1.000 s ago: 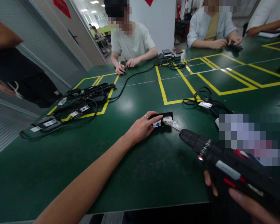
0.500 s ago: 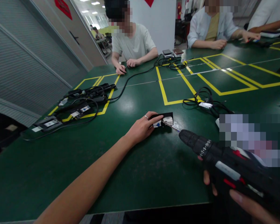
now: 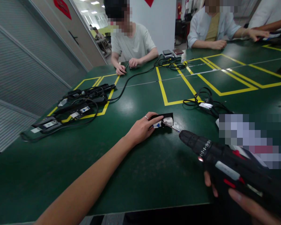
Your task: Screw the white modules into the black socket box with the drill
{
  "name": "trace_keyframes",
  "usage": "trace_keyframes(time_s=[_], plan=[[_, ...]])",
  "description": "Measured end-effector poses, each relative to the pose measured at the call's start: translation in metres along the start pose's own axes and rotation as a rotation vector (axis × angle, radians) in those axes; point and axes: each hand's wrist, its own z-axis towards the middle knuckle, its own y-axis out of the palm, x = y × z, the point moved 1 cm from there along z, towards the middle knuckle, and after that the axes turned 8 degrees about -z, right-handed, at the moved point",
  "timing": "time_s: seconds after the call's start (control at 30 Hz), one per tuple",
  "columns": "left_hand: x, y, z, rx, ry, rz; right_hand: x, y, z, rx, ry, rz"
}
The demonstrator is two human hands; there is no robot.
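Observation:
My left hand (image 3: pixel 141 128), with a ring on one finger, is closed around a small black box-like device (image 3: pixel 166 116) with white labels. It presses this device down on the green table. My right hand (image 3: pixel 242 200) grips a black cordless drill (image 3: pixel 221 159) with red accents, its body slanting in from the lower right. From the drill's chuck a long thin bit (image 3: pixel 174 127) reaches to the labelled side of the device. The tip seems to touch it, but the exact contact point is too small to make out.
Black adapters and cables (image 3: pixel 84 103) lie in a heap at the left. Coiled cable (image 3: pixel 206 100) rests to the right, near a blurred-out pale item (image 3: pixel 248 140). Yellow tape (image 3: pixel 162 87) marks rectangles on the green table (image 3: pixel 121 175). Co-workers (image 3: pixel 135 40) sit across it.
My hands, the drill and the device stay almost still. A bright spot shows more clearly beneath the drill's collar. Across the table, a co-worker's arm has reached farther to the right.

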Motion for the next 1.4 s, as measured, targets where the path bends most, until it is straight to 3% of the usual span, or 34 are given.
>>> trace_keyframes(time_s=[0.3,0.47,0.77,1.0,1.2,1.4], plan=[[0.003,-0.001,0.000,-0.025,-0.027,-0.003,0.002,0.003,0.000,0.056,0.025,0.047],[0.001,0.000,0.000,-0.014,-0.022,-0.003,-0.009,0.012,0.001,0.175,0.047,0.082],[0.003,-0.001,0.000,-0.004,-0.006,-0.008,-0.008,0.006,0.004,0.053,-0.057,-0.022],[0.001,0.000,0.000,-0.017,-0.029,0.003,-0.018,0.017,0.002,0.197,0.057,0.069],[0.001,0.000,-0.001,-0.012,-0.023,0.012,-0.010,0.008,0.003,0.057,0.010,-0.012],[0.001,0.000,-0.001,-0.003,-0.022,0.010,-0.011,0.010,0.005,0.065,0.018,0.019]])
